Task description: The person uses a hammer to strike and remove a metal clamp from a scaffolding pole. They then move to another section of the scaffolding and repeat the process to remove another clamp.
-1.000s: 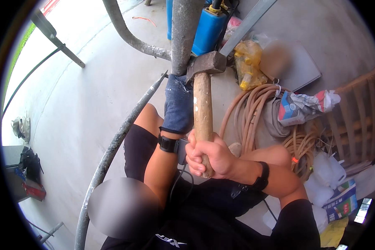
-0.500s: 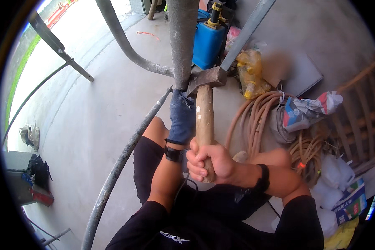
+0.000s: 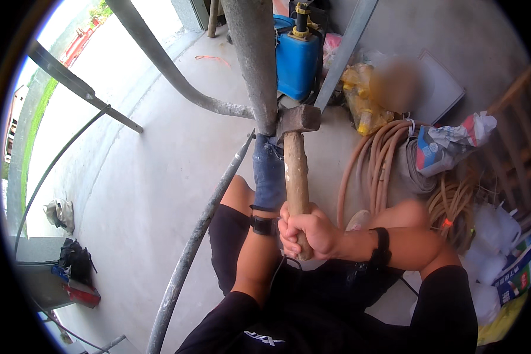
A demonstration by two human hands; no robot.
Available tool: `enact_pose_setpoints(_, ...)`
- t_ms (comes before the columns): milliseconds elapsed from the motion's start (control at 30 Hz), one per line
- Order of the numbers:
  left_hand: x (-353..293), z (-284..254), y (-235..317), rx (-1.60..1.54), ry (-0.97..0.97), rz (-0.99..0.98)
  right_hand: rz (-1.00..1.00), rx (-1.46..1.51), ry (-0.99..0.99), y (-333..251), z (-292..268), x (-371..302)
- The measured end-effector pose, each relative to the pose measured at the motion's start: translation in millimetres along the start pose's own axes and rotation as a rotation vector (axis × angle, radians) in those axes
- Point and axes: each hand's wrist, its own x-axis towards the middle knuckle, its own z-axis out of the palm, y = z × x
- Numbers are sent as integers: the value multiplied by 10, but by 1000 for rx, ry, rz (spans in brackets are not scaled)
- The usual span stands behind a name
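Observation:
My bare right hand is wrapped round the lower part of a hammer's wooden handle. The hammer points away from me, its blunt steel head beside the lower end of a thick grey metal pipe. Whether head and pipe touch, I cannot tell. My left hand wears a dark blue glove and reaches up to that pipe end, just left of the hammer handle. Its fingers are hidden by the pipe and the hammer head. A slanting metal tube with a tapered tip runs beside my left arm.
A curved metal tube meets the thick pipe from the left, and a flat metal bar slants at its right. Behind stands a blue tank. Coiled brown hose, a crumpled bag and plastic jugs lie to the right.
The whole view has shifted, so most surroundings sit farther right. The hammer head has turned slightly and its thin end shows less. My right hand keeps its grip; my left stays at the pipe end.

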Motion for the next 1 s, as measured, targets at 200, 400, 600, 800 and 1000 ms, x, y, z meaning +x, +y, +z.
enact_pose_setpoints(200,-11,-19,-36,1,-11,-8,52,236,-128,-397,-172,104)
enact_pose_setpoints(400,48,83,15,-14,-20,9,44,10,-128,-207,-287,-66)
enact_pose_setpoints(600,3,86,-26,-27,-41,-11,43,181,-201,-562,-352,195)
enact_pose_setpoints(800,10,140,3,-18,-42,-15,95,27,-116,-224,-154,-202)
enact_pose_setpoints(1000,-120,92,-54,-6,-37,-51,108,183,-170,-577,-292,81)
